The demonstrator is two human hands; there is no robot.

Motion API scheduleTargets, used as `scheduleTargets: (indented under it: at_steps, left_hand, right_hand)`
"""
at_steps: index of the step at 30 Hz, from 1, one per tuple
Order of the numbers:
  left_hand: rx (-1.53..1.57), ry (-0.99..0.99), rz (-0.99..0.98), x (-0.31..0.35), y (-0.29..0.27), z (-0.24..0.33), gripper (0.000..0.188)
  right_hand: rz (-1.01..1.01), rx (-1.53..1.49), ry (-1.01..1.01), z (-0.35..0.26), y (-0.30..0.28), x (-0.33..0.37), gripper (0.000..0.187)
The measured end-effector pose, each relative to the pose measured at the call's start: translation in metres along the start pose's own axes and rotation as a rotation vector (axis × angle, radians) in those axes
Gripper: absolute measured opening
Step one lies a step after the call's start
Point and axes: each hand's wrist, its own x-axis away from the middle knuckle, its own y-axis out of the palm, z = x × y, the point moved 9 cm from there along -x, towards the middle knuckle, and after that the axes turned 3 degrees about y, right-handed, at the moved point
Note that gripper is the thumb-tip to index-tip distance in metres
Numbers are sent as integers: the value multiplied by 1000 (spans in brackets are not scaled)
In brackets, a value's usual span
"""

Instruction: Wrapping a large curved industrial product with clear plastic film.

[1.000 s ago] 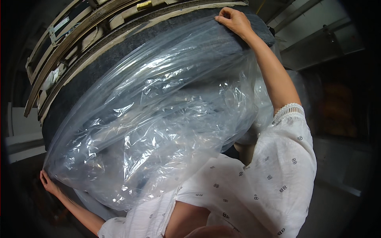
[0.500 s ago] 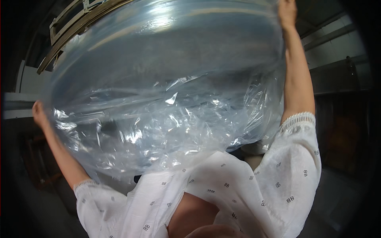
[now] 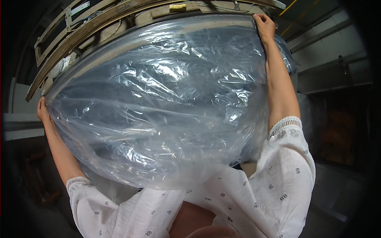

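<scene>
A large sheet of clear plastic film (image 3: 170, 99), wrinkled and shiny, is stretched between my two hands and hangs down toward my chest. My left hand (image 3: 42, 110) pinches its left corner at the far left. At the upper right, my right hand (image 3: 264, 27) grips the opposite corner between thumb and fingers. The film's far edge runs taut from hand to hand, close along a wooden-edged machine bench (image 3: 119, 33). Whether the film is one layer or a bag, I cannot tell.
A slatted frame (image 3: 55, 33) stands on the far left of the bench, and a small yellow piece (image 3: 177, 8) sits at its back. More clear film (image 3: 283, 53) bunches beyond my right forearm. A metal cabinet or ledge (image 3: 333, 69) stands at the right.
My right hand has come down and slightly left, with the film's far edge lowered along the bench. The film has gone from billowing to lying flatter, uncovering more of the bench.
</scene>
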Motion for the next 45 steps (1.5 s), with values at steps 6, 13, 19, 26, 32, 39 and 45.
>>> scheduleTargets:
  at_steps: [6,13,19,26,32,39,45]
  left_hand:
    - [-292,93,125,-31,-49,-5,33]
    - [-445,56,230,-29,-74,-11,39]
    - [-310,73,219,-16,-83,3,31]
    - [-236,193,-220,24,-17,78,29]
    - [-693,125,-154,-10,-215,112,30]
    - [-175,655,-636,281,187,365,31]
    - [249,268,-1276,524,346,426,29]
  right_hand:
    - [127,328,12,-11,-5,2,39]
    - [153,216,116,6,-9,-4,42]
    - [206,297,45,11,-13,-17,45]
    - [-158,974,-103,-31,-24,13,43]
    - [-809,-122,90,-99,-19,107,33]
    - [-700,-284,-8,-151,-59,151,24]
    - [-497,-94,-389,-197,-105,176,21]
